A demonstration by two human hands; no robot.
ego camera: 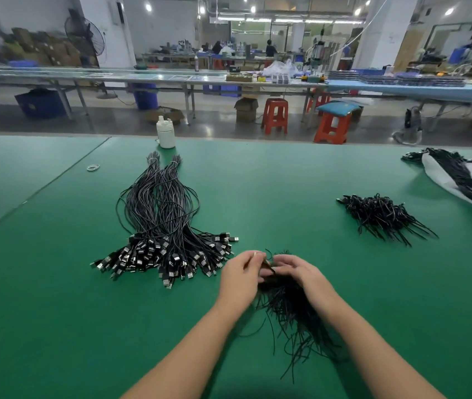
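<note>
Black, thin and stringy, the bunch of black ties [286, 309] lies on the green surface [56, 312] right in front of me, between my two forearms. Its loose ends fan out toward me and its gathered end points away, up under my hands.

My left hand [239, 279] is at the left of that gathered end. Its fingers [253, 256] are curled in close, and thumb and forefinger are nipped together on the tops of the strands, with almost no gap between them. One thin strand sticks up just past the tips.

My right hand [301, 273] comes in from the other side. Its fingers [283, 259] are bent over the head of the bunch, narrowly curled rather than spread, and hold the strands from above. The tips of both hands nearly meet over the ties. I cannot tell whether I have one strand or several in the pinch.

Left of my hands, just beside them, lies a big sheaf of USB cables [160, 220], its plugs toward me. A second heap of ties [381, 214] sits well apart to the right. Past it, a white bag [442, 174] carries more dark cables. At the far edge stand a white bottle [165, 133] and, left of it, a rubber band [93, 167].
</note>
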